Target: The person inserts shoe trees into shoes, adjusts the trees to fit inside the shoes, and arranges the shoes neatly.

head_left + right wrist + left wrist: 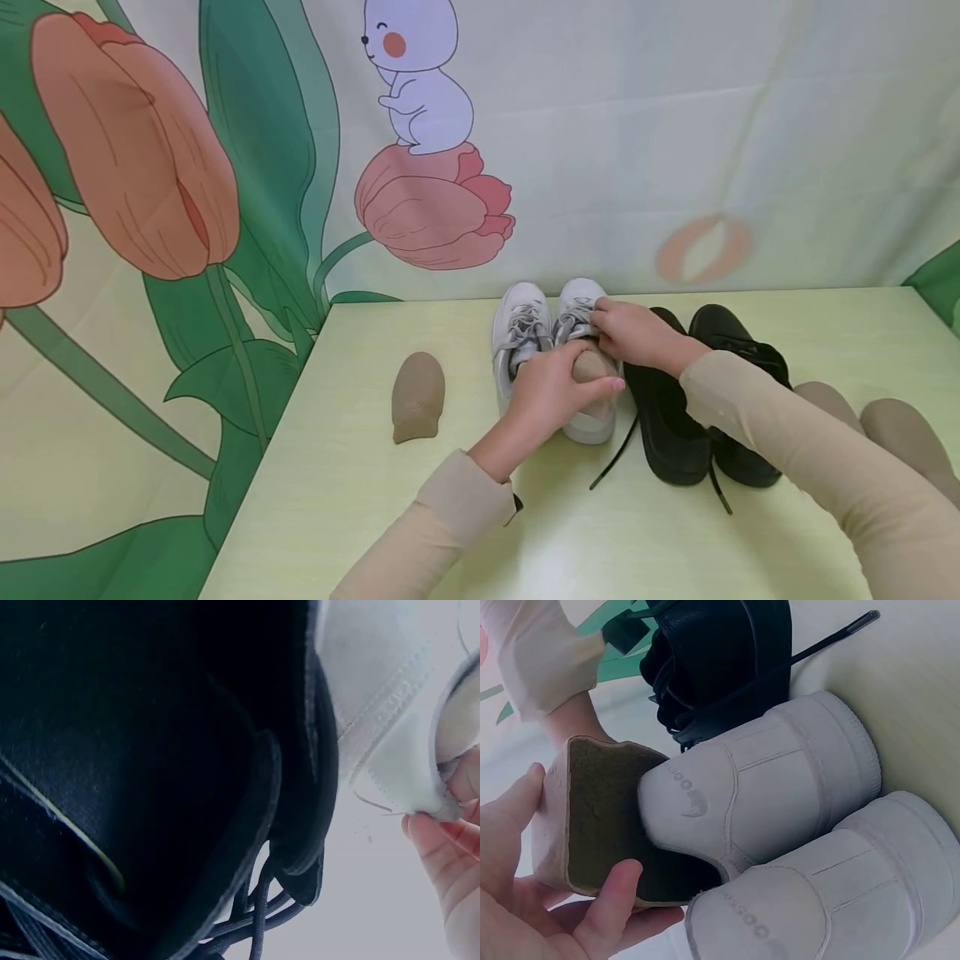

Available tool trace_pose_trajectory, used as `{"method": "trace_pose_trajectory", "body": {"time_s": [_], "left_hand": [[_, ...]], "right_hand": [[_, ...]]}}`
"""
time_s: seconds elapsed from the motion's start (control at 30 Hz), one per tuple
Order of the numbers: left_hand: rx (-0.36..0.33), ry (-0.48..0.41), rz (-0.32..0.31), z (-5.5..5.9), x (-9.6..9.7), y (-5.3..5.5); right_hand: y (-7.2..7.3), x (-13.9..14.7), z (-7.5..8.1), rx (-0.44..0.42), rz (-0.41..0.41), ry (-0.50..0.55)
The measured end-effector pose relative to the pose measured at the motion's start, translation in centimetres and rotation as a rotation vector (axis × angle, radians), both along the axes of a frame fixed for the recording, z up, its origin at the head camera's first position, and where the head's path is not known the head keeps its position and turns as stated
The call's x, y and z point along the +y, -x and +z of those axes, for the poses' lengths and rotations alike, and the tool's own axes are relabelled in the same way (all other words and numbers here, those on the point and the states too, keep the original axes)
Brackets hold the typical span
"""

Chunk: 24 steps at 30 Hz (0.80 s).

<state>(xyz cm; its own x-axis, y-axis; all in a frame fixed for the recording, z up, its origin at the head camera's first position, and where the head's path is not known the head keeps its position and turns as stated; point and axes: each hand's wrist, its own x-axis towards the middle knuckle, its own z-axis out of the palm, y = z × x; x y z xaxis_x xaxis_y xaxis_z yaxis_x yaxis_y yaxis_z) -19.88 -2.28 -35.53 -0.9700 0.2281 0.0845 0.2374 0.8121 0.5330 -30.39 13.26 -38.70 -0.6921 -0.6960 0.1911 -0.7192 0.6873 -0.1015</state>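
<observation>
Two white lace-up sneakers stand side by side on the table. In the right-hand sneaker (590, 431) sits a tan moulded shoe insert (591, 364), partly inside the opening. My left hand (546, 385) holds this insert between thumb and fingers; its hollow end (607, 817) faces the left wrist camera, close to the sneaker's heel (772, 776). My right hand (637, 331) pinches the upper edge of the same sneaker near its laces, and the right wrist view shows these fingers (435, 851) on the white edge. The other white sneaker (522, 302) is partly covered by my left hand.
A second tan insert (418, 396) lies to the left on the pale table (337, 500). Black lace-up shoes (671, 450) stand close on the right, laces trailing, under my right forearm. Two more tan inserts (900, 425) lie beyond them. A printed cloth (600, 167) hangs behind.
</observation>
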Motion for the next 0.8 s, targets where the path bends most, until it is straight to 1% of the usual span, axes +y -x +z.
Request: {"method": "trace_pose_trajectory", "body": {"time_s": [0.27, 0.4, 0.53, 0.67, 0.8], "left_hand": [[0.006, -0.003, 0.016, -0.4, 0.2, 0.3], [-0.027, -0.008, -0.017, -0.9, -0.1, 0.2], [-0.025, -0.054, -0.047, -1.7, -0.3, -0.1], [0.039, -0.111, -0.046, -2.2, -0.2, -0.2], [0.075, -0.128, -0.037, -2.3, 0.0, -0.3]], "right_hand": [[0.4, 0.6, 0.2, -0.16, -0.051, 0.104], [0.5, 0.6, 0.2, -0.225, -0.09, 0.132], [0.5, 0.5, 0.1, -0.24, -0.11, 0.122], [0.5, 0.3, 0.2, -0.237, -0.119, 0.093], [0.5, 0.2, 0.5, -0.25, -0.129, 0.079]]}}
